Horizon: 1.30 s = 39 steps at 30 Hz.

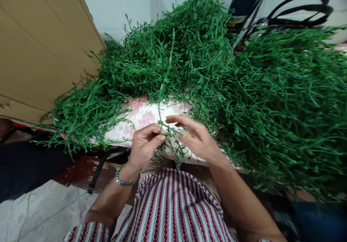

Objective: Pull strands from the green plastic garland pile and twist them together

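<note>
My left hand (148, 141) pinches a green plastic stem (166, 79) near its lower end, thumb and finger closed on it. The stem rises upright above the hand, and thin green sprigs (173, 146) hang below and between my hands. Just to the right, my right hand (196, 135) has its thumb and index finger apart, beside the sprigs, with no firm hold visible. Under both hands lies a white cloth with pink flowers (146, 117). A large heap of green sprigs (189, 50) surrounds the cloth at the back and right.
A cardboard box (46, 47) stands at the left. A smaller bunch of sprigs (86, 115) lies beside it. At the back right are a dark bottle (244, 3) and a bag with black straps (300, 9). Someone's dark-clothed leg (29, 166) shows at the far left.
</note>
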Motion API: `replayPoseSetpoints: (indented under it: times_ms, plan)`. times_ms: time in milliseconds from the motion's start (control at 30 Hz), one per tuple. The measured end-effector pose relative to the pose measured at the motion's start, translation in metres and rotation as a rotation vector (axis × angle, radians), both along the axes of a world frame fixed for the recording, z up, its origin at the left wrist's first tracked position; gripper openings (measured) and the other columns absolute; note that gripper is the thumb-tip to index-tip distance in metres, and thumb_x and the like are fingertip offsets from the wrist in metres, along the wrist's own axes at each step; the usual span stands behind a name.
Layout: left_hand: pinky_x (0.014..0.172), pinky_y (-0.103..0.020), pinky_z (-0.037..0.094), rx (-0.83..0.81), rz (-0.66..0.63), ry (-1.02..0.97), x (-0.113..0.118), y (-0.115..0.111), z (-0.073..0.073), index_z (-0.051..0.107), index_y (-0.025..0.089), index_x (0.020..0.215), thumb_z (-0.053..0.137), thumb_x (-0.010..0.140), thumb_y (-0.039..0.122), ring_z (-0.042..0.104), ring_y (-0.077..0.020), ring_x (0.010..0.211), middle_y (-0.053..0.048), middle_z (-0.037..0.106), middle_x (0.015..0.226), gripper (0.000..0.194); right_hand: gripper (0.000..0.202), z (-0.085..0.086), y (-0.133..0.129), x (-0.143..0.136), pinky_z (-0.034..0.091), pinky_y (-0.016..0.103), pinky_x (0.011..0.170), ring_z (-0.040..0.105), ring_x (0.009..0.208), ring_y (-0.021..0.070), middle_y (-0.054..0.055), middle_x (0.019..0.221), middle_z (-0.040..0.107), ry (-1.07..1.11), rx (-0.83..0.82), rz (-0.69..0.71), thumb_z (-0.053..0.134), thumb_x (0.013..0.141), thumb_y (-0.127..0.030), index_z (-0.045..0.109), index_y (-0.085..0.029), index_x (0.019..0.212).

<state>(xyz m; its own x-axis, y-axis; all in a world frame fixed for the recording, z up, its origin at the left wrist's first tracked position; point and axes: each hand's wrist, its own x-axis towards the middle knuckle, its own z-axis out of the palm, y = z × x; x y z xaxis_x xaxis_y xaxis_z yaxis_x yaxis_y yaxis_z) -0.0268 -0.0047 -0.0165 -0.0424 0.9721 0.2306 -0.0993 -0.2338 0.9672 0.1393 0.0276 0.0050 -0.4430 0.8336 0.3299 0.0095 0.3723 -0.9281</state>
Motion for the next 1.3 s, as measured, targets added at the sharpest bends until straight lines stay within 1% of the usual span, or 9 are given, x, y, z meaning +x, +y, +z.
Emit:
replayPoseSetpoints:
  times_ms: [100, 333, 467, 600, 800, 867, 1000, 1167, 1300]
  plan:
    - [0.056, -0.020, 0.044, -0.071, 0.006, -0.040, 0.009, -0.005, -0.001, 0.064, 0.018, 0.071, 0.067, 0.071, 0.025, 0.052, -0.0094, 0.059, 0.000, 0.059, 0.066, 0.007, 0.038, -0.004, -0.007, -0.004, 0.043, 0.030, 0.091, 0.055, 0.103, 0.0153, 0.009, 0.114, 0.058, -0.064, 0.021, 0.079, 0.053, 0.085, -0.036, 0.051, -0.015, 0.117]
    - [0.045, -0.017, 0.036, -0.130, -0.009, 0.179, 0.012, -0.016, -0.001, 0.059, 0.016, 0.072, 0.062, 0.075, 0.026, 0.043, -0.0065, 0.049, 0.002, 0.055, 0.063, 0.011, 0.019, -0.012, -0.019, 0.002, 0.043, 0.027, 0.072, 0.055, 0.076, 0.0138, 0.006, 0.079, 0.061, -0.280, 0.321, -0.089, 0.044, 0.090, -0.024, 0.059, -0.014, 0.095]
    - [0.055, -0.019, 0.039, -0.050, -0.184, 0.477, 0.002, -0.015, 0.014, 0.058, 0.015, 0.070, 0.055, 0.078, 0.017, 0.049, -0.0087, 0.057, 0.001, 0.056, 0.062, 0.008, 0.016, -0.011, -0.026, 0.016, 0.038, 0.023, 0.061, 0.049, 0.065, 0.0122, 0.004, 0.068, 0.056, -0.482, 0.446, -0.071, 0.043, 0.088, -0.018, 0.057, -0.013, 0.082]
    - [0.052, -0.019, 0.039, 0.052, -0.435, 0.679, -0.004, -0.016, 0.028, 0.059, 0.014, 0.069, 0.050, 0.078, 0.010, 0.050, -0.0084, 0.053, 0.001, 0.056, 0.057, 0.013, 0.015, -0.009, -0.040, 0.026, 0.032, 0.022, 0.052, 0.044, 0.056, 0.0094, 0.001, 0.064, 0.052, -0.675, 0.455, 0.108, 0.041, 0.085, -0.013, 0.053, -0.014, 0.076]
    - [0.053, -0.020, 0.040, 0.281, -0.651, 0.794, -0.012, -0.027, 0.039, 0.060, 0.014, 0.071, 0.044, 0.077, 0.003, 0.052, -0.0092, 0.053, -0.001, 0.060, 0.057, 0.020, 0.011, -0.005, -0.057, 0.039, 0.028, 0.022, 0.046, 0.037, 0.050, 0.0074, -0.003, 0.060, 0.046, -0.557, 0.378, 0.325, 0.043, 0.079, -0.011, 0.046, -0.017, 0.070]
    - [0.052, -0.021, 0.041, 0.277, -0.607, 0.766, -0.023, -0.027, 0.042, 0.061, 0.016, 0.072, 0.046, 0.078, 0.006, 0.053, -0.0095, 0.051, -0.001, 0.060, 0.058, 0.020, 0.015, -0.003, -0.056, 0.051, 0.029, 0.022, 0.046, 0.038, 0.049, 0.0074, -0.003, 0.057, 0.045, -0.530, 0.374, 0.269, 0.042, 0.081, -0.010, 0.046, -0.017, 0.069]
    - [0.045, -0.019, 0.038, 0.106, -0.256, 0.655, -0.040, -0.021, 0.040, 0.062, 0.019, 0.069, 0.057, 0.075, 0.011, 0.051, -0.0086, 0.047, 0.001, 0.060, 0.056, 0.010, 0.018, 0.001, -0.049, 0.072, 0.029, 0.022, 0.047, 0.040, 0.046, 0.0073, -0.002, 0.053, 0.047, -0.567, 0.354, -0.074, 0.043, 0.087, -0.017, 0.052, -0.017, 0.072]
    - [0.047, -0.018, 0.037, -0.209, -0.326, 0.391, -0.016, -0.010, 0.023, 0.059, 0.015, 0.067, 0.058, 0.073, 0.017, 0.046, -0.0074, 0.051, 0.001, 0.053, 0.058, 0.007, 0.021, -0.002, -0.037, 0.049, 0.035, 0.020, 0.054, 0.048, 0.055, 0.0077, 0.000, 0.063, 0.055, -0.475, 0.153, -0.062, 0.044, 0.089, -0.027, 0.057, -0.016, 0.077]
    - [0.049, -0.018, 0.036, -0.237, -0.292, 0.195, 0.005, -0.008, 0.013, 0.057, 0.014, 0.066, 0.060, 0.072, 0.019, 0.043, -0.0070, 0.052, 0.002, 0.050, 0.060, 0.008, 0.028, -0.011, -0.033, 0.019, 0.035, 0.018, 0.053, 0.045, 0.058, 0.0076, -0.001, 0.064, 0.050, -0.233, -0.176, -0.036, 0.048, 0.086, -0.039, 0.055, -0.014, 0.078]
